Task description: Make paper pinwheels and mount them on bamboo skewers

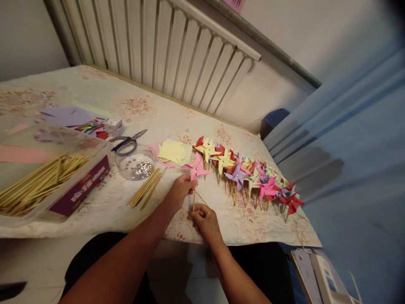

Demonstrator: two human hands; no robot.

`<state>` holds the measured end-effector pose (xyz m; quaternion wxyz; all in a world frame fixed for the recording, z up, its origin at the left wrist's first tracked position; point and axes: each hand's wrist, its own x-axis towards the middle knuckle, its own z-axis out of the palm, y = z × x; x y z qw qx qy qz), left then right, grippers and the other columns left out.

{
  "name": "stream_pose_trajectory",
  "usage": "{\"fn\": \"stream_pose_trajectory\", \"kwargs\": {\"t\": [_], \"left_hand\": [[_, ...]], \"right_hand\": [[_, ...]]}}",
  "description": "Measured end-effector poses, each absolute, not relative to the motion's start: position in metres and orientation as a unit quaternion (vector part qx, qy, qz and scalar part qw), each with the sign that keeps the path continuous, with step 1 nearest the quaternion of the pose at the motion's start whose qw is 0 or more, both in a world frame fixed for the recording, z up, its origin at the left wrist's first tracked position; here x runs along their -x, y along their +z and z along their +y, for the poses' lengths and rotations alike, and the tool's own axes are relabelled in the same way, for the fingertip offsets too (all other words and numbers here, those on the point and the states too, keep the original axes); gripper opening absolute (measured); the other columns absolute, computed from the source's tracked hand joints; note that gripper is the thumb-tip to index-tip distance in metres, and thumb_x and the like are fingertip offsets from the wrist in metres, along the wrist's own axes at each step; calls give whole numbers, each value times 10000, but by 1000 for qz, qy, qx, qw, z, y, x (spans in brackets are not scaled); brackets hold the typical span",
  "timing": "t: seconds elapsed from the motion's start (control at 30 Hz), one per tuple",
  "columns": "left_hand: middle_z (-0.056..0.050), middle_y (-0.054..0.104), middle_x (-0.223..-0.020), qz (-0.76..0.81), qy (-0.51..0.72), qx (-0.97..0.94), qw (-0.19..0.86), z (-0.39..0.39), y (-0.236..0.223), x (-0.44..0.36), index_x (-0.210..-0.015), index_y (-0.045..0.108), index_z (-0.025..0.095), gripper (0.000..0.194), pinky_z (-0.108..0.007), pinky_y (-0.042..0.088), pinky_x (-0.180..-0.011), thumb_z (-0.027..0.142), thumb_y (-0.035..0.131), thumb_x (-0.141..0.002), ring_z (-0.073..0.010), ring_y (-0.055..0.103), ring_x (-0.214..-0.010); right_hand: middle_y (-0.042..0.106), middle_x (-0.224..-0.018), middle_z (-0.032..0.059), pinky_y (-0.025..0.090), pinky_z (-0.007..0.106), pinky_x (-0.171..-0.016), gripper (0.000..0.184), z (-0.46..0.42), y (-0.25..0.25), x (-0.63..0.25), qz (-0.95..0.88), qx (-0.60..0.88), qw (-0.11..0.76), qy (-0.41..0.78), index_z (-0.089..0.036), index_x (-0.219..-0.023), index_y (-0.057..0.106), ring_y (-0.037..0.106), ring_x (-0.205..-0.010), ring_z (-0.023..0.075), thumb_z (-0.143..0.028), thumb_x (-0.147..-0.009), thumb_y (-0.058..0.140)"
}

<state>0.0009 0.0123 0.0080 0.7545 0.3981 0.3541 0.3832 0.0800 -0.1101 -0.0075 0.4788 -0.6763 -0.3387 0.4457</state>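
Observation:
A pink paper pinwheel point(196, 169) with a shiny pin at its centre stands upright in my left hand point(182, 190), whose fingers are closed just under its blades. Below them runs its thin wooden stick point(194, 202). My right hand point(206, 223) is closed on the lower end of that stick, close to the table's front edge. A second thin stick point(201, 197) slants between the hands; whether it is held or lies on the cloth, I cannot tell. Left of my left hand lie several loose sticks point(145, 188). Beyond it sits a stack of yellow paper squares point(173, 151).
Finished pinwheels point(238, 175) lie in a long row at the right. Leftward are a round clear dish point(122, 172) of metal pins, scissors point(128, 140), a plastic bin point(104, 147) of sticks and coloured paper point(65, 116). A radiator point(180, 50) and blue curtain point(357, 126) border the table.

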Motion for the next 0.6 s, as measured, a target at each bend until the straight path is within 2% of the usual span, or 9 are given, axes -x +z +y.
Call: {"fn": "stream_pose_trajectory", "kwargs": {"t": [0.23,0.6], "left_hand": [[44,519,-592,345,375,-402,761,12,6,-2,-682,552,155,196,-205,322,-526,275,687,-608,-67,423,-516],[38,521,-606,350,370,-409,757,10,8,0,-696,567,163,173,-214,332,-532,274,685,-634,-76,428,-515]], "right_hand": [[655,-583,-17,262,184,-378,188,-109,-12,-82,-336,672,483,449,-164,-751,610,395,-363,51,-326,-661,648],[645,-574,-24,262,179,-370,181,-109,-10,-82,-330,676,485,446,-170,-747,602,420,-357,54,-328,-669,643]]}}
